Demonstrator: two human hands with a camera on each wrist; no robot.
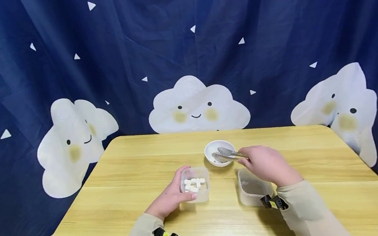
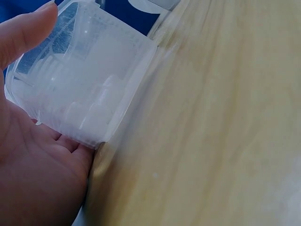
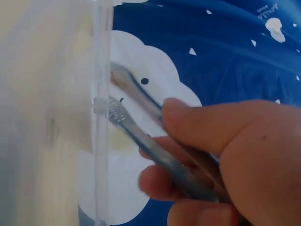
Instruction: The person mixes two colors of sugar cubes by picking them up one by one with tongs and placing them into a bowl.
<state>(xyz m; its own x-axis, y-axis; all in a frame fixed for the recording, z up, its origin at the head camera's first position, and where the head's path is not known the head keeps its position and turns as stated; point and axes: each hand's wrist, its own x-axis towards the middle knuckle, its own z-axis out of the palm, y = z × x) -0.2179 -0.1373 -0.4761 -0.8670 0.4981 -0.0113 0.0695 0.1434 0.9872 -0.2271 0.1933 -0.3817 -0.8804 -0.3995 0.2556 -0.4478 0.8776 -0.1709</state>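
The left hand [image 1: 172,196] is curled round the left side of a translucent container [image 1: 200,198], thumb along its near side and fingers toward its far left corner, so the container lies just to the right of the palm, within the grip. Small white blocks [image 1: 198,183] sit inside it, clustered in the middle and toward the left. Its base is down at the wooden surface [image 1: 129,173]. A second translucent tub [image 1: 249,200] stands to the right, apart from the first, partly beneath the right wrist; what it contains cannot be told. Above the tub's far edge, the right hand [image 1: 268,165] grips a pair of metal tongs [image 1: 225,152], pinching both arms between thumb and fingers, with the perforated tips parted. The tongs extend left from the fingers, their tips over the white bowl [image 1: 210,160], which stands just beyond and between the two containers; the right hand itself is beside the bowl, to its right. Whatever lies under the tips is too small to make out. Past the surface's far edge hangs a dark blue curtain [image 1: 169,51] printed with smiling white clouds [image 1: 194,102].
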